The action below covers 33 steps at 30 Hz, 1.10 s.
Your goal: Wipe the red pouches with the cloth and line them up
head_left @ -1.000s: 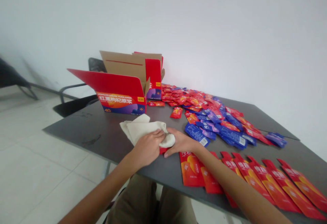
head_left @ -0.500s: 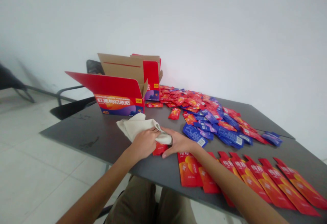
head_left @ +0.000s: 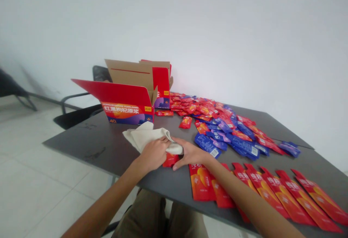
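Along the near edge of a dark grey table (head_left: 89, 140), 2 bare hands meeting over a crumpled cream cloth (head_left: 146, 138). Left hand (head_left: 153, 154) on top of the cloth, fingers pressed together and curled down into its folds, no pinch visible. Right hand (head_left: 191, 154) cupped around the cloth's right end, thumb above, fingers below, slightly apart. Poking out just under the cloth, between both hands, a red sachet (head_left: 170, 160), partly hidden.

Farther up the table, an open cardboard carton (head_left: 126, 113) with red printed sides, Chinese lettering and the number 40, flaps standing up. To its right, a heap of red sachets (head_left: 190, 104) spreading into blue sachets (head_left: 207, 144), with 1 loose red sachet (head_left: 185, 122) lying apart, just above the right hand. Along the table's near right side, a neat row of long red-and-orange sachets (head_left: 272, 194), overlapping slightly, close beside the right forearm. Behind the table, a black chair (head_left: 102, 73) against a white wall (head_left: 217, 31).
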Tool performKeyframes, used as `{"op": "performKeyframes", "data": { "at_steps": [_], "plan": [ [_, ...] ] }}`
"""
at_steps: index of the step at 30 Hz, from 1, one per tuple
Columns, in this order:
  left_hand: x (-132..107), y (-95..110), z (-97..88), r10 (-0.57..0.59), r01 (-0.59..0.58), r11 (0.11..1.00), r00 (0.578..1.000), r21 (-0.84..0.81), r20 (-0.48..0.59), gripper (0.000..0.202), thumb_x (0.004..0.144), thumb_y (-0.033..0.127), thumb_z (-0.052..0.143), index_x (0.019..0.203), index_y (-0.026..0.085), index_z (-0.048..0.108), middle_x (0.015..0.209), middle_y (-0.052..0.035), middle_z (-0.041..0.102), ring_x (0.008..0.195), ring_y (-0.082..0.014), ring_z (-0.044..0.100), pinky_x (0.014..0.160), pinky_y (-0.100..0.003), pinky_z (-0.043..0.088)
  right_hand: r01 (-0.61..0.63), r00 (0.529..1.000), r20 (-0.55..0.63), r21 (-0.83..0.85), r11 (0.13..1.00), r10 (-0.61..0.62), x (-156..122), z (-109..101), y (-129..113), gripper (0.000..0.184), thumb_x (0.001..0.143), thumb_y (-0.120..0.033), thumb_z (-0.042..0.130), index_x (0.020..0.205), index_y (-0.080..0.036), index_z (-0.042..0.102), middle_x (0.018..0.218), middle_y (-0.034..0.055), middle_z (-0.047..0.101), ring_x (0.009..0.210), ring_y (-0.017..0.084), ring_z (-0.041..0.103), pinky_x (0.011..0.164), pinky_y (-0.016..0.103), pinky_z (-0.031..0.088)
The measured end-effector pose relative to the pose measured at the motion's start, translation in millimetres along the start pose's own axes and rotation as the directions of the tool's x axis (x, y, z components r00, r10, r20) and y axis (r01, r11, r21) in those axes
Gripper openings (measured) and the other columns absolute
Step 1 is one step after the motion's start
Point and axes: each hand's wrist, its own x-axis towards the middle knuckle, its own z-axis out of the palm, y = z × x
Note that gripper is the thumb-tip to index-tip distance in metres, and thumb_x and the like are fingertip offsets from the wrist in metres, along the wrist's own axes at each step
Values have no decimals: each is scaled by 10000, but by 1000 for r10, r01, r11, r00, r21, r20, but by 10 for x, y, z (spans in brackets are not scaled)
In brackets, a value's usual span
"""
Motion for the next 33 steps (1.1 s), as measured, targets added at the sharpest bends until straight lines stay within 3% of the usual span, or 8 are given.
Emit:
{"op": "performKeyframes", "data": {
  "at_steps": [5, 7, 12, 18, 21, 25, 31, 33],
  "plan": [
    [-230, 162, 104, 231, -231, 973, 973, -30, 1, 588, 771, 9, 398, 1336, 140, 498, 1421, -98, 507, 1366, -164, 393, 1172, -343, 254, -49, 997, 55, 77, 996, 45, -7, 14, 13, 967, 470, -297, 911, 1335, -207, 489, 1241, 60, 617, 1039, 223, 614, 946, 335, 477],
    [-228, 155, 106, 189, -189, 982, 982, -18, -11, 594, 768, 9, 399, 1339, 142, 494, 1415, -98, 513, 1360, -175, 404, 1161, -354, 280, -56, 997, 49, 77, 995, 52, -8, 18, 19, 958, 470, -305, 911, 1327, -202, 494, 1227, 60, 624, 1033, 224, 617, 954, 343, 472],
    [0, -7, 26, -15, 16, 999, 1000, 29, -15, 554, 762, 10, 414, 1281, 152, 547, 1347, -111, 576, 1308, -227, 474, 1083, -387, 387, 8, 1000, -2, 12, 1000, -8, 6, 4, -21, 1034, 489, -321, 908, 1399, -206, 431, 1389, 95, 517, 1259, 264, 488, 1115, 379, 312],
    [-262, 159, 114, 192, -192, 981, 981, -8, 16, 570, 784, 30, 414, 1342, 116, 491, 1434, -119, 486, 1372, -184, 384, 1164, -353, 275, -44, 999, 34, 62, 997, 42, -6, 16, 33, 996, 438, -300, 922, 1332, -196, 497, 1270, 67, 603, 1079, 237, 595, 945, 327, 472],
    [-208, 126, 102, 114, -114, 993, 993, -3, -4, 586, 778, 21, 406, 1346, 140, 490, 1424, -106, 502, 1364, -193, 399, 1145, -369, 307, -51, 998, 29, 50, 997, 49, -13, 16, 45, 957, 454, -315, 917, 1312, -189, 513, 1226, 60, 627, 1085, 237, 592, 975, 340, 451],
    [-11, 14, 31, -8, 9, 1000, 1000, 16, -8, 568, 768, 10, 397, 1297, 158, 539, 1353, -110, 571, 1303, -215, 480, 1086, -377, 382, -7, 1000, -11, 11, 1000, 7, -1, 4, -1, 1022, 479, -331, 909, 1384, -216, 451, 1363, 80, 540, 1224, 255, 517, 1098, 370, 335],
    [-259, 167, 109, 204, -204, 979, 979, -8, 14, 579, 778, 20, 405, 1342, 119, 491, 1429, -118, 493, 1373, -186, 383, 1169, -344, 258, -50, 998, 48, 76, 996, 47, 1, 20, 2, 1008, 440, -296, 919, 1343, -195, 483, 1244, 63, 617, 1012, 226, 623, 877, 306, 504],
    [-232, 143, 91, 154, -154, 988, 988, -8, 11, 569, 786, 24, 400, 1340, 115, 494, 1427, -123, 494, 1368, -187, 391, 1159, -340, 278, -49, 998, 38, 60, 997, 47, -7, 18, 13, 979, 455, -294, 916, 1332, -194, 494, 1222, 58, 629, 1007, 224, 625, 905, 319, 492]
  ]
}}
